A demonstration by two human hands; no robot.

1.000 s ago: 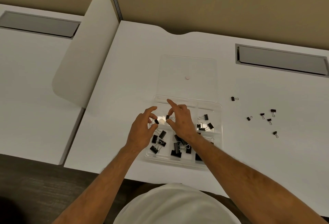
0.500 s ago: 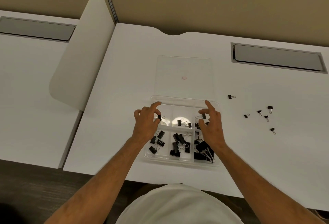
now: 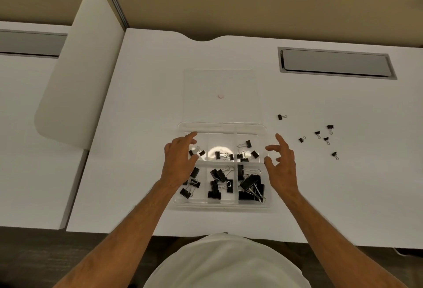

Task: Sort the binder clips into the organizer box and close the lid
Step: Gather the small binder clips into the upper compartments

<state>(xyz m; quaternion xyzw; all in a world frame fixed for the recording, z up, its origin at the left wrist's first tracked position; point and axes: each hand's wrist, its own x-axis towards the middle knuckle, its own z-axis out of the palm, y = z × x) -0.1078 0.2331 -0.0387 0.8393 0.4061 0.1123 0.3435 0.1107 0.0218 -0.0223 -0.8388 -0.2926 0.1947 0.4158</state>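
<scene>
Most of the sorting is judged done: all six compartments of the clear organizer box (image 3: pixel 223 204) on the white bench (image 3: pixel 142 109) are seen to hold black binder clips, the larger ones in the near row and the small ones in the far row. Six small loose clips (image 3: pixel 317 133) are still left on the bench, well to the right of the box, so more picking remains before closing. The lid (image 3: pixel 220 81) is laid open and flat just beyond the box, its long side running across the bench like the box's. The left hand (image 3: pixel 179 161) is held over the box's left compartments, fingers spread, nothing gripped. The right hand (image 3: pixel 280 164) is poised just beside the box's right wall, grip wide and empty, fingers directed toward the loose clips.
</scene>
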